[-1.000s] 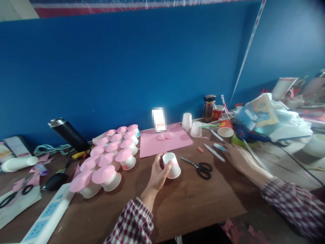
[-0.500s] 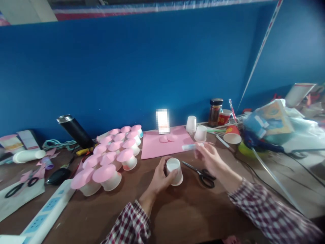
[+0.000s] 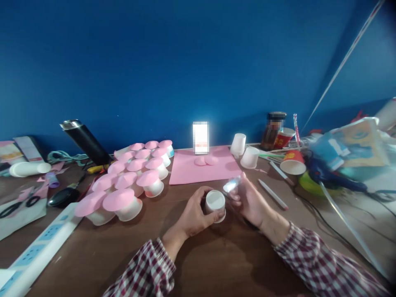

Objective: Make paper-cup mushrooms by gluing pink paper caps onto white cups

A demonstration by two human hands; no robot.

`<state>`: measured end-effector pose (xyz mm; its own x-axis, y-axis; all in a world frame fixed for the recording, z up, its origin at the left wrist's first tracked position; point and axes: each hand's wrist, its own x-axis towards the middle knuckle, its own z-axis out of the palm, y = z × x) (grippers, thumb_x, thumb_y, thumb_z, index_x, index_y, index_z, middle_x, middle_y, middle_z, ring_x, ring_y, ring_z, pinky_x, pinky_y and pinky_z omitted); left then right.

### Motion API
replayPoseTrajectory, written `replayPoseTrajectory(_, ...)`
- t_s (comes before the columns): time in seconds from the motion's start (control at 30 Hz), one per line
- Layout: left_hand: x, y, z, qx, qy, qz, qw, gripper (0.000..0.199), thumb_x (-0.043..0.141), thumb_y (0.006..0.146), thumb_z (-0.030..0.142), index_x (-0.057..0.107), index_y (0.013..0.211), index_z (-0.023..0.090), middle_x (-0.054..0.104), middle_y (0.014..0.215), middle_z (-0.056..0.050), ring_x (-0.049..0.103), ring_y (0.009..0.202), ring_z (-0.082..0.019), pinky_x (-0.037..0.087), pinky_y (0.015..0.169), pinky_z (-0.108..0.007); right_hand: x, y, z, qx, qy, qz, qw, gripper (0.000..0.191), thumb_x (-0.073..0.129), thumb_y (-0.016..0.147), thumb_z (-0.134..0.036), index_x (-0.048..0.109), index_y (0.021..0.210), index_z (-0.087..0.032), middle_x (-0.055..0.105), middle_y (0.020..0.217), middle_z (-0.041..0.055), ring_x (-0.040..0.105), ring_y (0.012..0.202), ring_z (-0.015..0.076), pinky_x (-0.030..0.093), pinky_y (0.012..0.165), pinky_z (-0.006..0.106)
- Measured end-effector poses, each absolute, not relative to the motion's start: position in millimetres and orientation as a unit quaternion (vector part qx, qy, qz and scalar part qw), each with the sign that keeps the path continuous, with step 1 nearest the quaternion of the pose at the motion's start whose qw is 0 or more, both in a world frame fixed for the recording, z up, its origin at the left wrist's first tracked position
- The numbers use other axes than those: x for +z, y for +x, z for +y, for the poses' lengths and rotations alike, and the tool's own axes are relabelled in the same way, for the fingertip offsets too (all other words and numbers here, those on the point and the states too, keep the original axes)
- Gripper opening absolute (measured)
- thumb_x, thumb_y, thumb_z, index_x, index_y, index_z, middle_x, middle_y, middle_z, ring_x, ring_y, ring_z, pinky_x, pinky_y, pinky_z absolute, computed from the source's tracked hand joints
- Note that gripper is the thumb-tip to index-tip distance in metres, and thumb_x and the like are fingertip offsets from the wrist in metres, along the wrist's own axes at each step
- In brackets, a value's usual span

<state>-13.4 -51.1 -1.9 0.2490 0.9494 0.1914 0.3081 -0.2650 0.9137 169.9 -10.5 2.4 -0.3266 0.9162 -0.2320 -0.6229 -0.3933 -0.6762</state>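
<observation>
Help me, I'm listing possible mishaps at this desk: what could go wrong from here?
The left hand has its thumb against the side of an upside-down white paper cup; too firm a squeeze might dent it.
The right hand pinches a small, shiny, pale item, too blurred to name, that could slip.
The pink-topped cups stand crowded together, so one bump might topple several.

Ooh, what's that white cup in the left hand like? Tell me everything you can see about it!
The white cup looks like paper, with a round, pale, slightly sunken base inside a raised edge. It is upside down: the narrow base faces up and the wider rim points down, at or just above the brown tabletop. The left hand holds it, thumb across the near side, hiding part of its wall. No pink top sits on it.
</observation>
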Motion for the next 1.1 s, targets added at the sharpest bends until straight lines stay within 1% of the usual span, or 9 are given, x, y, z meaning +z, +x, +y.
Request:
replayPoseTrajectory(0.1, 0, -13, -51, 0.395, 0.690, 0.472, 0.381, 0.047, 0.074, 0.070, 0.031, 0.052, 0.109, 0.019, 0.062, 0.105, -0.005, 0.059, 0.094, -0.020, 0.046, 0.085, -0.032, 5, 170, -13, 0.752, -0.306, -0.282, 0.511, 0.034, 0.077, 0.072, -0.041, 0.053, 0.073, -0.018, 0.046, 0.054, -0.0071, 0.036, 0.044, 0.0040, 0.023, 0.038, 0.013)
replayPoseTrajectory(0.17, 0, -12, -51, 0.396, 0.689, 0.479, 0.372, 0.045, 0.073, 0.070, 0.031, 0.052, 0.109, 0.020, 0.062, 0.105, -0.005, 0.059, 0.094, -0.020, 0.046, 0.085, -0.032, 6, 171, -15, 0.715, -0.311, -0.323, 0.536, 0.032, 0.077, 0.073, -0.038, 0.052, 0.072, -0.017, 0.043, 0.054, -0.0077, 0.036, 0.046, 0.0038, 0.025, 0.039, 0.013)
replayPoseTrajectory(0.23, 0, -10, -50, 0.398, 0.688, 0.485, 0.364, 0.044, 0.072, 0.070, 0.030, 0.053, 0.108, 0.020, 0.063, 0.104, -0.005, 0.059, 0.094, -0.020, 0.046, 0.085, -0.033, 6, 173, -16, 0.665, -0.320, -0.368, 0.566, 0.031, 0.076, 0.076, -0.036, 0.052, 0.072, -0.017, 0.043, 0.056, -0.0076, 0.036, 0.047, 0.0035, 0.027, 0.041, 0.013)
replayPoseTrajectory(0.37, -1, -9, -51, 0.401, 0.692, 0.491, 0.346, 0.040, 0.071, 0.071, 0.029, 0.054, 0.105, 0.020, 0.063, 0.102, -0.004, 0.059, 0.092, -0.019, 0.046, 0.084, -0.033, 7, 176, -20, 0.551, -0.344, -0.461, 0.604, 0.020, 0.069, 0.082, -0.035, 0.057, 0.081, -0.019, 0.047, 0.064, -0.0063, 0.036, 0.049, 0.0039, 0.030, 0.043, 0.015)
replayPoseTrajectory(0.43, 0, -9, -52, 0.401, 0.695, 0.492, 0.338, 0.040, 0.071, 0.071, 0.030, 0.054, 0.105, 0.020, 0.063, 0.101, -0.004, 0.059, 0.091, -0.020, 0.046, 0.083, -0.032, 9, 176, -24, 0.493, -0.359, -0.520, 0.598, 0.017, 0.066, 0.085, -0.034, 0.058, 0.082, -0.019, 0.047, 0.063, -0.0057, 0.037, 0.049, 0.0052, 0.031, 0.044, 0.017)
replayPoseTrajectory(0.57, 2, -10, -53, 0.392, 0.691, 0.497, 0.349, 0.041, 0.072, 0.071, 0.034, 0.054, 0.105, 0.020, 0.063, 0.101, -0.005, 0.060, 0.090, -0.020, 0.047, 0.079, -0.032, 14, 174, -33, 0.341, -0.391, -0.639, 0.567, 0.009, 0.063, 0.085, -0.027, 0.059, 0.082, -0.019, 0.055, 0.068, -0.0026, 0.047, 0.056, 0.0087, 0.039, 0.051, 0.020)
replayPoseTrajectory(0.63, 2, -10, -53, 0.393, 0.689, 0.496, 0.354, 0.043, 0.073, 0.071, 0.035, 0.054, 0.106, 0.020, 0.063, 0.101, -0.005, 0.060, 0.089, -0.020, 0.047, 0.079, -0.032, 16, 173, -36, 0.298, -0.396, -0.665, 0.558, 0.006, 0.062, 0.084, -0.024, 0.058, 0.083, -0.020, 0.056, 0.068, -0.0024, 0.049, 0.056, 0.0093, 0.040, 0.051, 0.020)
replayPoseTrajectory(0.83, -1, -11, -51, 0.394, 0.696, 0.490, 0.346, 0.044, 0.073, 0.072, 0.037, 0.054, 0.108, 0.020, 0.063, 0.102, -0.005, 0.060, 0.091, -0.020, 0.047, 0.080, -0.033, 16, 174, -36, 0.255, -0.415, -0.683, 0.544, 0.004, 0.061, 0.083, -0.023, 0.058, 0.082, -0.020, 0.057, 0.065, -0.0032, 0.048, 0.051, 0.0093, 0.039, 0.047, 0.020)
replayPoseTrajectory(1.1, -1, -11, -51, 0.394, 0.707, 0.490, 0.324, 0.044, 0.072, 0.072, 0.040, 0.054, 0.108, 0.020, 0.063, 0.101, -0.006, 0.059, 0.090, -0.021, 0.047, 0.079, -0.033, 14, 176, -38, 0.237, -0.414, -0.715, 0.512, 0.003, 0.060, 0.083, -0.023, 0.057, 0.082, -0.022, 0.058, 0.068, -0.0008, 0.050, 0.055, 0.0119, 0.041, 0.051, 0.024)
